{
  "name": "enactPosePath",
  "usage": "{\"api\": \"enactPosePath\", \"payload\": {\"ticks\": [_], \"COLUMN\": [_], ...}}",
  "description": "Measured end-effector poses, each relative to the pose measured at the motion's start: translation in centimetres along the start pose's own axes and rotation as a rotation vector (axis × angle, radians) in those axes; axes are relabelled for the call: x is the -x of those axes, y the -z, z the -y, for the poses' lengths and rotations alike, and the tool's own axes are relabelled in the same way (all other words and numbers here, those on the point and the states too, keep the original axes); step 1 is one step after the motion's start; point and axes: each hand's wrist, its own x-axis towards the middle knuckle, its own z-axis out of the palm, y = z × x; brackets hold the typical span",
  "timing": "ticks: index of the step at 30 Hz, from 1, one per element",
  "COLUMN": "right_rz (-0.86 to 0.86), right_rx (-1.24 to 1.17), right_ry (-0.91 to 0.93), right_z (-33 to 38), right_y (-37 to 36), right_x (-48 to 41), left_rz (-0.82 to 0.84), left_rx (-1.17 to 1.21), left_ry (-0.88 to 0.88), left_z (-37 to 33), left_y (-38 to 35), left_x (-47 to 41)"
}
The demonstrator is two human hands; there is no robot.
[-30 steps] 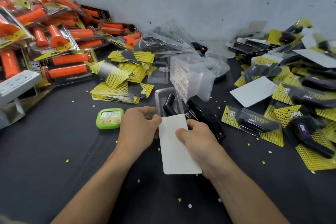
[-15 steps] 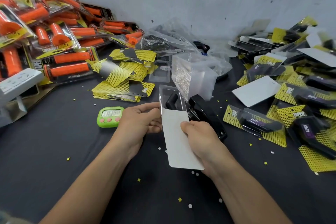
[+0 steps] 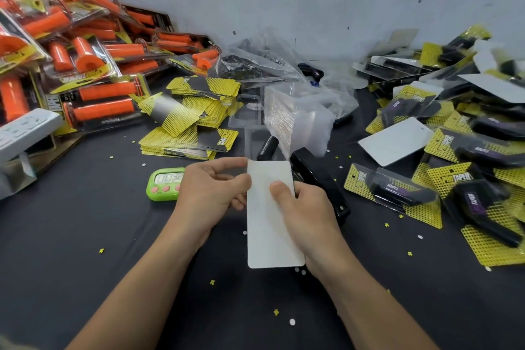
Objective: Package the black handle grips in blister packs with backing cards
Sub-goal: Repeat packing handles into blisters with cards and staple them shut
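Observation:
A white-backed backing card (image 3: 268, 230) lies over a clear blister pack (image 3: 252, 139) with a black handle grip (image 3: 267, 148) showing at its far end. My left hand (image 3: 211, 193) pinches the card's left edge, forefinger along the top corner. My right hand (image 3: 308, 207) holds the right side, thumb pressed on the card's face. Most of the blister is hidden under the card. A stack of empty clear blisters (image 3: 295, 119) stands just beyond. Yellow-and-black backing cards (image 3: 196, 119) are piled to the left of it.
Finished black-grip packs (image 3: 460, 156) heap on the right, orange-grip packs (image 3: 85, 65) on the left. A black stapler (image 3: 321, 182) lies right of my hands, a green timer (image 3: 166, 183) to the left, a white power strip (image 3: 25, 128) at far left. Crumpled plastic bags (image 3: 264, 65) sit by the wall.
The card has slid further up over the blister, covering more of the black grip. Both hands stayed at its sides.

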Motion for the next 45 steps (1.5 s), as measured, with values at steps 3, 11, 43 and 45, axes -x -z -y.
{"api": "enactPosePath", "payload": {"ticks": [3, 11, 43, 45], "right_rz": [0.121, 0.008, 0.067, 0.105], "right_rx": [-0.189, -0.089, 0.031, -0.023], "right_ry": [-0.022, -0.002, -0.005, -0.012], "right_z": [-0.1, 0.0, 0.7, 0.6], "right_y": [0.3, -0.2, 0.2, 0.4], "right_x": [0.2, -0.2, 0.9, 0.9], "left_rz": [-0.030, -0.067, -0.329, -0.332], "left_rx": [-0.126, -0.312, -0.391, -0.384], "left_ry": [-0.034, -0.114, -0.209, -0.209], "left_z": [0.1, -0.1, 0.5, 0.5], "left_y": [-0.1, -0.4, -0.7, -0.7], "left_x": [0.1, 0.7, 0.3, 0.3]}}
